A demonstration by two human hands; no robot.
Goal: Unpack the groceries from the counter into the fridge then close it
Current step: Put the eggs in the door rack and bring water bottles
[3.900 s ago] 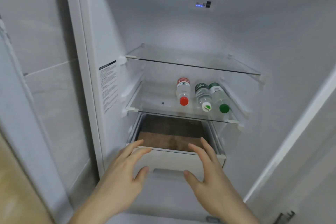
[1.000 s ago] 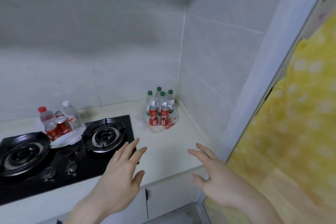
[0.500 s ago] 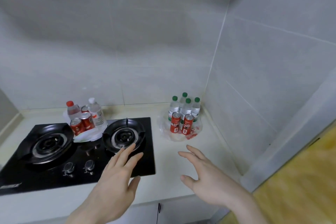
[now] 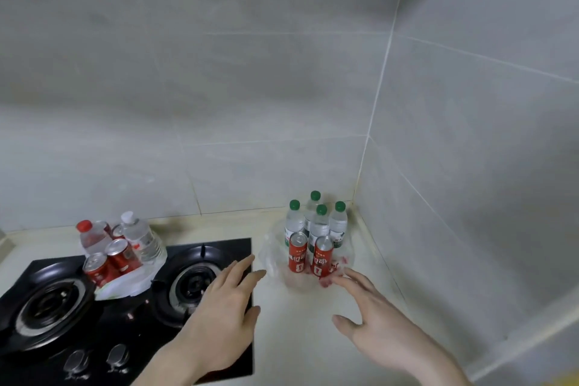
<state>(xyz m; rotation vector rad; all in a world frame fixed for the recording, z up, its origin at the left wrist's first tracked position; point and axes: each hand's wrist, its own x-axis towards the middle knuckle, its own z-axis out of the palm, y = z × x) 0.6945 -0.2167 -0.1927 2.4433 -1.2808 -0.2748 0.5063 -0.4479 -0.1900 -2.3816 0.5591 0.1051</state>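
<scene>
Several green-capped water bottles point(image 4: 318, 226) stand in the counter's back right corner on a clear plastic bag point(image 4: 272, 260), with two red cans point(image 4: 308, 255) in front of them. A second group sits on a white bag point(image 4: 125, 285) by the stove: red cans point(image 4: 109, 260), a red-capped bottle point(image 4: 89, 236) and a white-capped bottle point(image 4: 139, 236). My left hand point(image 4: 222, 307) hovers open over the stove's right edge. My right hand point(image 4: 372, 320) is open, its fingertips close to the red cans. Neither holds anything. The fridge is out of view.
A black two-burner gas stove point(image 4: 94, 323) with two knobs fills the left of the beige counter point(image 4: 297, 338). Grey tiled walls point(image 4: 282, 103) meet in a corner behind the bottles. The counter's right edge runs along the side wall.
The view swung from the open fridge to the counter. Both open hands have moved forward toward the corner group of bottles and cans.
</scene>
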